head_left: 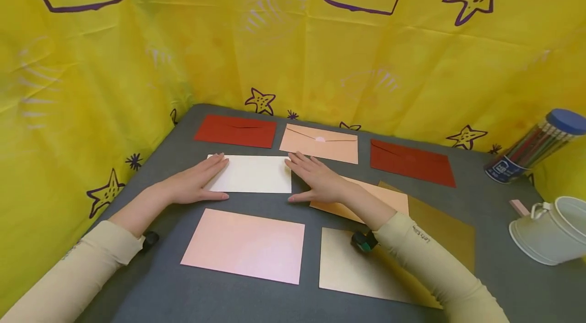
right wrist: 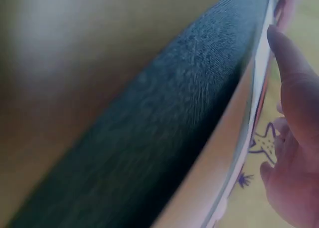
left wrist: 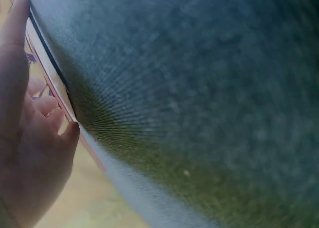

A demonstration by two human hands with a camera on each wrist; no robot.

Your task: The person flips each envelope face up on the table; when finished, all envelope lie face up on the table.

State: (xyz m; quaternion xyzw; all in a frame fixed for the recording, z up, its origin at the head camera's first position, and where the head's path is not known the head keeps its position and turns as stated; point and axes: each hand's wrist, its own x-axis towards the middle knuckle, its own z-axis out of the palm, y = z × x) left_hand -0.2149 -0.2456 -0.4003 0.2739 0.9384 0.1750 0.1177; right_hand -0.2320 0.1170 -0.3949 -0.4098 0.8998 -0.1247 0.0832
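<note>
A plain white rectangle of paper (head_left: 258,175), envelope-like, lies flat on the dark grey table between both hands. My left hand (head_left: 194,180) rests on its left end, fingers straight over the upper corner and thumb spread toward the near edge. At the right end, fingertips of my right hand (head_left: 320,179) touch the upper corner, its thumb stretched out near the lower one. Both wrist views show the left hand (left wrist: 37,148) and right hand (right wrist: 299,158) with extended thumbs low along the tabletop. A peach envelope (head_left: 389,197) lies partly hidden under the right forearm.
Two red envelopes (head_left: 229,132) (head_left: 412,164) and a peach one with a round seal (head_left: 316,149) line the back. Nearer lie a pink envelope (head_left: 244,246), a pale gold one (head_left: 348,272) and a brown-gold sheet (head_left: 444,221). A pencil tub (head_left: 505,169) and white metal pot (head_left: 549,231) stand right.
</note>
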